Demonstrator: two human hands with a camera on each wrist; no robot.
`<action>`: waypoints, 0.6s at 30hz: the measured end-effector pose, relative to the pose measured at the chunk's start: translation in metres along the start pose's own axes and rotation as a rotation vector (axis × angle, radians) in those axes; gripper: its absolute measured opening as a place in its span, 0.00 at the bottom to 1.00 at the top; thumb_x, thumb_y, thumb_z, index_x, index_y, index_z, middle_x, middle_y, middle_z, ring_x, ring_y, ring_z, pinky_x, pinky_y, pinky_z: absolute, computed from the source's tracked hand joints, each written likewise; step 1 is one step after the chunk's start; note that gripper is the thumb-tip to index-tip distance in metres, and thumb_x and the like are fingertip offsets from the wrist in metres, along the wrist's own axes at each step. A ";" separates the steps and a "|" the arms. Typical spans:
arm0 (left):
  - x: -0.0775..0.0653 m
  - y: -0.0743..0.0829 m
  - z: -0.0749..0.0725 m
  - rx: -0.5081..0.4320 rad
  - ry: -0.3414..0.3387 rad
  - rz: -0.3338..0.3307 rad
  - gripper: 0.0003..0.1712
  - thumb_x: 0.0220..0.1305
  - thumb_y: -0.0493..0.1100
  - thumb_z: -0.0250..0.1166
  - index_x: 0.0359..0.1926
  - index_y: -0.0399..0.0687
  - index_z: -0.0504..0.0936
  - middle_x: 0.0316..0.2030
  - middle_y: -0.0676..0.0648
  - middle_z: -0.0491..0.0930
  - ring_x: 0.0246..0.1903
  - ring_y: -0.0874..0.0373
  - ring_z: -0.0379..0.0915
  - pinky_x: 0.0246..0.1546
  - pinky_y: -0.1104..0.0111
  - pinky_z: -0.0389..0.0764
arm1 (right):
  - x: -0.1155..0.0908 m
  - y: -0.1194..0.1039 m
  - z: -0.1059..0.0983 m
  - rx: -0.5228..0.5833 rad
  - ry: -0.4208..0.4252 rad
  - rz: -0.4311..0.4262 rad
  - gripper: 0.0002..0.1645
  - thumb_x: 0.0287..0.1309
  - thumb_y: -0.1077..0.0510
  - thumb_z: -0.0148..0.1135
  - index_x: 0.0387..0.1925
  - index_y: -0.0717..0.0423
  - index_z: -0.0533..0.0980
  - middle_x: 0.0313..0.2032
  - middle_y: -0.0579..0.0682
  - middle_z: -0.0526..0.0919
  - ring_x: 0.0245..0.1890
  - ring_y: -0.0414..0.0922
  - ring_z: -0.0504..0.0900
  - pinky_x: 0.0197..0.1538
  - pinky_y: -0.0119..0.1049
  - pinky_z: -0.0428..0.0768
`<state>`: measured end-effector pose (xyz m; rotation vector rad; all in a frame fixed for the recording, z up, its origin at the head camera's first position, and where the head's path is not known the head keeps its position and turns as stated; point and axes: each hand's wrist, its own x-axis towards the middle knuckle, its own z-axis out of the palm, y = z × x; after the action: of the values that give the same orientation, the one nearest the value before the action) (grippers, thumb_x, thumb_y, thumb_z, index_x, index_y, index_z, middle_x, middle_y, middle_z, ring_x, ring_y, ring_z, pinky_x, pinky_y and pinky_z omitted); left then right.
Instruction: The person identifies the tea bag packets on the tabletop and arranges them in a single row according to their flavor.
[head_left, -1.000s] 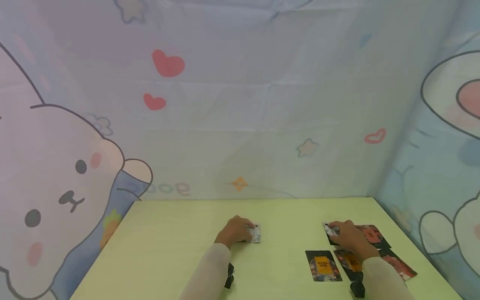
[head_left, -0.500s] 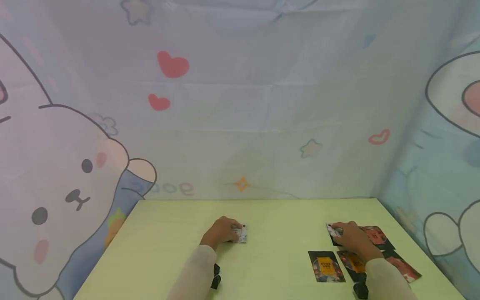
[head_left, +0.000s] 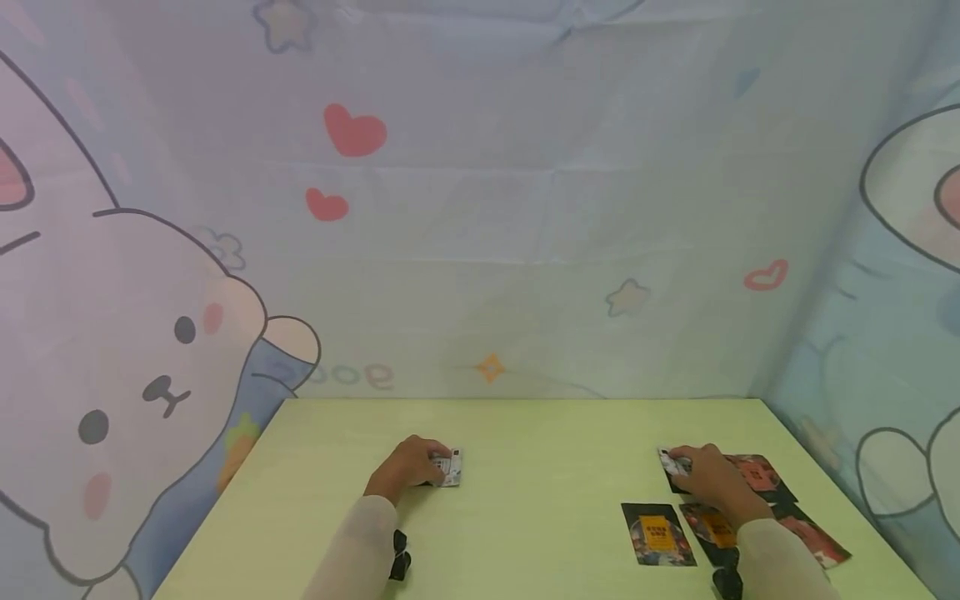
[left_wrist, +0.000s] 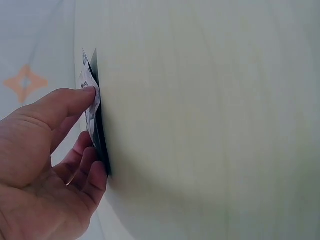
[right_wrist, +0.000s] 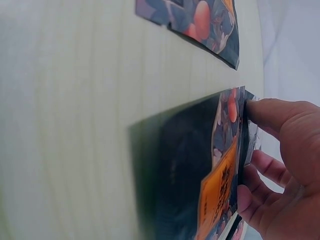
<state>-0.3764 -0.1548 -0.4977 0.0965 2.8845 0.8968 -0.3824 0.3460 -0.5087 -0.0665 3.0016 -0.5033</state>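
Observation:
My left hand pinches a small flat packet with a white printed face, low over the left middle of the table. In the left wrist view that packet appears edge-on, its back dark, between the thumb and curled fingers. At the right, my right hand grips another white-faced packet by its edges. Part of it is hidden by the fingers. Close by in the right wrist view lies a black packet with an orange label; the gripped packet shows only a sliver behind it.
Near my right forearm lie a black packet with an orange label, a second one partly covered by the arm, and red-labelled packets. The pale yellow table ends at a cartoon-printed cloth wall.
My left hand has slid leftward across the table, carrying its packet along. The right hand keeps its hold in the same place among the packets. The head view has shifted slightly.

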 end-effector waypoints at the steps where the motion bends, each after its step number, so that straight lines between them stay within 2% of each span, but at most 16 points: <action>1: -0.001 -0.003 -0.002 0.007 0.003 -0.005 0.22 0.53 0.38 0.76 0.52 0.57 0.89 0.61 0.37 0.76 0.52 0.47 0.74 0.57 0.49 0.76 | 0.000 0.000 0.000 0.002 0.001 -0.001 0.31 0.64 0.53 0.65 0.66 0.57 0.73 0.56 0.75 0.71 0.48 0.64 0.78 0.54 0.71 0.74; 11: -0.009 -0.030 -0.024 0.038 0.023 -0.045 0.23 0.54 0.37 0.74 0.52 0.55 0.89 0.60 0.37 0.78 0.49 0.48 0.75 0.55 0.50 0.77 | -0.001 0.001 0.001 0.007 -0.001 0.008 0.31 0.64 0.53 0.65 0.66 0.57 0.73 0.56 0.75 0.71 0.49 0.65 0.78 0.54 0.71 0.74; 18: -0.015 -0.051 -0.039 0.031 0.031 -0.081 0.24 0.52 0.34 0.73 0.52 0.54 0.89 0.56 0.38 0.80 0.47 0.49 0.76 0.55 0.49 0.78 | 0.002 0.006 0.004 0.019 0.019 -0.030 0.31 0.64 0.52 0.65 0.66 0.57 0.74 0.57 0.75 0.71 0.50 0.66 0.78 0.53 0.70 0.74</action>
<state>-0.3678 -0.2206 -0.4934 -0.0322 2.9081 0.8473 -0.3843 0.3498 -0.5147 -0.1063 3.0185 -0.5384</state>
